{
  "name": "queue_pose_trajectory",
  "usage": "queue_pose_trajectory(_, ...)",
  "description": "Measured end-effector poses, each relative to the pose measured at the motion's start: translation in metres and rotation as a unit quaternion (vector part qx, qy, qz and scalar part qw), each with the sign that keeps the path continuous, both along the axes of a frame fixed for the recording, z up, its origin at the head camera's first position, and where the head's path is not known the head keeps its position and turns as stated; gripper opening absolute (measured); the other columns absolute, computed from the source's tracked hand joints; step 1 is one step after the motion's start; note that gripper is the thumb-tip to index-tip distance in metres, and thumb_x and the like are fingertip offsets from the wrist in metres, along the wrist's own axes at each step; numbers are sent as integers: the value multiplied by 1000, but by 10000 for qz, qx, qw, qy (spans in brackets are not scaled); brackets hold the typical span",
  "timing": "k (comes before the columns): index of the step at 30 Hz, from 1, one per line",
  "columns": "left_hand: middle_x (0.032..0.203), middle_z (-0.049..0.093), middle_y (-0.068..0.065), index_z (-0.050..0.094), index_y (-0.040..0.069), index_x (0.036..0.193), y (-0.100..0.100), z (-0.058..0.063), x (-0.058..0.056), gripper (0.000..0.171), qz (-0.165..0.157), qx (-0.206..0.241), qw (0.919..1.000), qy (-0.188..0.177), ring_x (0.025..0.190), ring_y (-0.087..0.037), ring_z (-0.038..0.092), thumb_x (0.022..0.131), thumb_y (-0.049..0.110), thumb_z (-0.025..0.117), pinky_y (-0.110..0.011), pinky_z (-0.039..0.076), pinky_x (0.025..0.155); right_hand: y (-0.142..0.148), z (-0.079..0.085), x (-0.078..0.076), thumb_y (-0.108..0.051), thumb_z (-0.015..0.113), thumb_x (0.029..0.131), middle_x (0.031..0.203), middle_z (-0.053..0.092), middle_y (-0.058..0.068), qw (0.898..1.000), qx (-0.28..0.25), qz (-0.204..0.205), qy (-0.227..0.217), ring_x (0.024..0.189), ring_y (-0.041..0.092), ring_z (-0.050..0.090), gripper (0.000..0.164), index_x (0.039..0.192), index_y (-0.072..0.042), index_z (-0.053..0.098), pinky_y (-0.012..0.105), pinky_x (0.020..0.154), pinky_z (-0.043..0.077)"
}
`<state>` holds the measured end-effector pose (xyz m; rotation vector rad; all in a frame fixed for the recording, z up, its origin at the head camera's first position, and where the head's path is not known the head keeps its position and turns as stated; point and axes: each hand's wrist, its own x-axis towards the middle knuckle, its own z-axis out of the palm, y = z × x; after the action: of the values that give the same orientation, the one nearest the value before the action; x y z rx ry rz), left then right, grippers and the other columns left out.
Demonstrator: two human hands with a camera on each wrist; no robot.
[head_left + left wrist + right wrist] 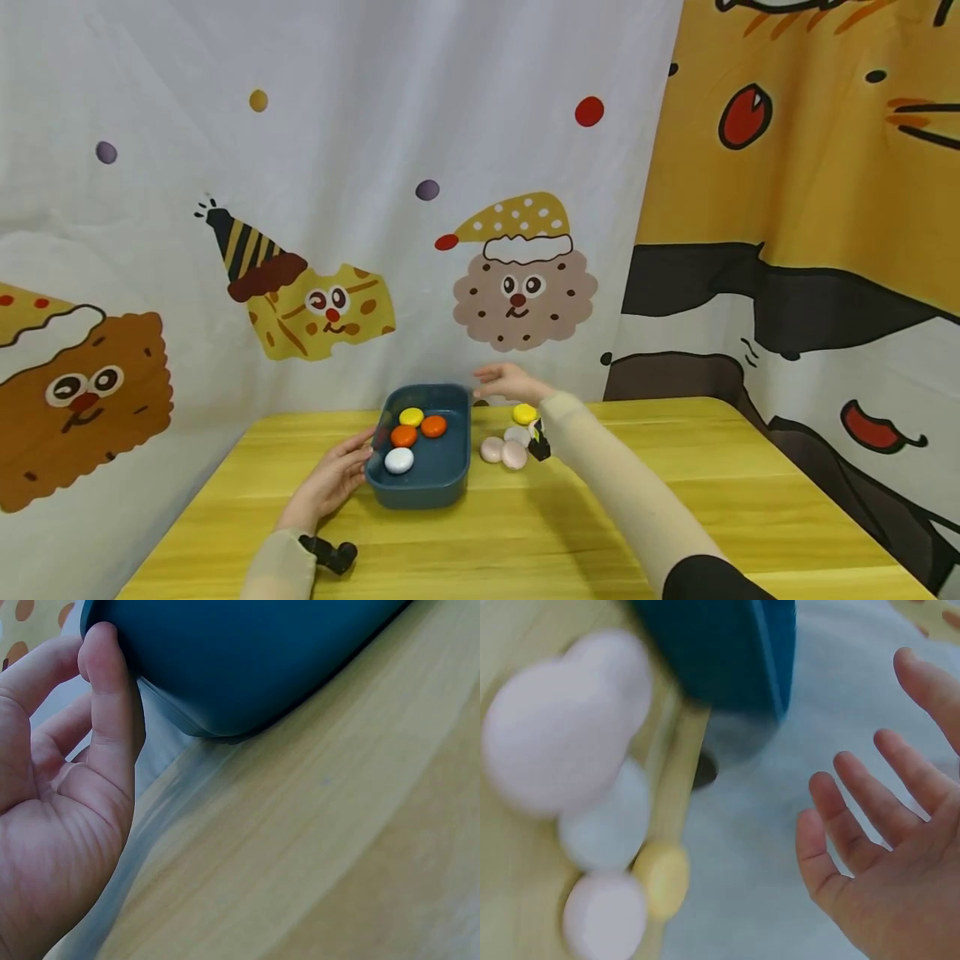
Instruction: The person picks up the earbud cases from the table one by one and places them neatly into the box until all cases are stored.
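A dark blue-green rectangular bin [420,498] stands on the table. Inside it lie a yellow rounded disc [412,418], two orange discs [403,436] and a white disc [399,461]. My left hand [333,477] touches the bin's left side, its fingertips [100,649] against the wall near the rim. Beyond the bin's far right corner, my right hand [513,382] hangs in the air with spread, relaxed fingers and an empty palm. Below my right wrist, pale pink discs [551,739], a whitish disc [607,821] and another yellow disc [662,879] lie close together.
The wooden table [750,500] reaches back to a printed curtain [420,275] hanging right behind it. Another curtain section [825,208] hangs along the right. A black strap device [327,553] sits on the left wrist.
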<state>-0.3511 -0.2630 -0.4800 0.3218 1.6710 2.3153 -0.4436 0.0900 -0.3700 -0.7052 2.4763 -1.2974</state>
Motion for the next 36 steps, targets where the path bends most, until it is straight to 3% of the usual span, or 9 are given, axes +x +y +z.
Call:
queue_pose_trajectory(4, 99, 64, 0, 12, -1, 154, 0, 0, 2, 64, -40, 88, 10000, -18, 76, -8, 61, 102, 7, 48, -20, 51, 68, 26, -9, 2, -20, 68, 92, 144, 44, 23, 9995, -245, -204, 27, 129, 36, 44, 58, 143, -2, 46, 57, 103, 36)
queue_pose_trajectory(9, 97, 65, 1, 15, 0, 154, 0, -1, 1, 63, -43, 39, 10000, -59, 76, -7, 61, 102, 9, 49, -20, 52, 67, 56, -24, 4, -22, 70, 88, 144, 44, 22, 9986, -155, -512, -32, 129, 37, 43, 63, 142, 0, 46, 53, 104, 36)
queue_pose_trajectory(15, 97, 64, 1, 17, 2, 154, -2, -1, 0, 61, -111, 70, 9999, -9, 76, -7, 61, 102, 9, 49, -20, 51, 68, 80, -42, 8, -18, 72, 86, 144, 43, 24, 9942, -87, -1069, -31, 130, 40, 40, 67, 144, -1, 44, 55, 104, 34)
queue_pose_trajectory(19, 95, 64, 2, 24, 4, 154, -1, -1, 1, 57, -61, 84, 9999, 2, 76, -7, 62, 102, 9, 49, -20, 52, 68, 91, -53, 8, -14, 75, 84, 145, 40, 26, 9923, -171, -1228, -86, 131, 43, 37, 72, 146, -2, 41, 57, 104, 34)
queue_pose_trajectory(26, 97, 65, 2, 21, 3, 154, -2, -1, 0, 58, -182, 161, 9997, 46, 77, -7, 62, 103, 8, 47, -20, 52, 69, 96, -70, 5, -13, 77, 82, 137, 49, 25, 9913, 4, -1317, -84, 127, 41, 43, 66, 139, 3, 49, 55, 105, 32)
queue_pose_trajectory(36, 101, 66, 0, 13, -1, 154, -2, -2, 0, 61, -319, 290, 9990, 93, 79, -7, 63, 103, 7, 46, -20, 52, 69, 90, -77, 12, -12, 78, 80, 126, 59, 20, 9898, 316, -1384, 71, 120, 36, 50, 53, 127, 5, 59, 50, 105, 35)
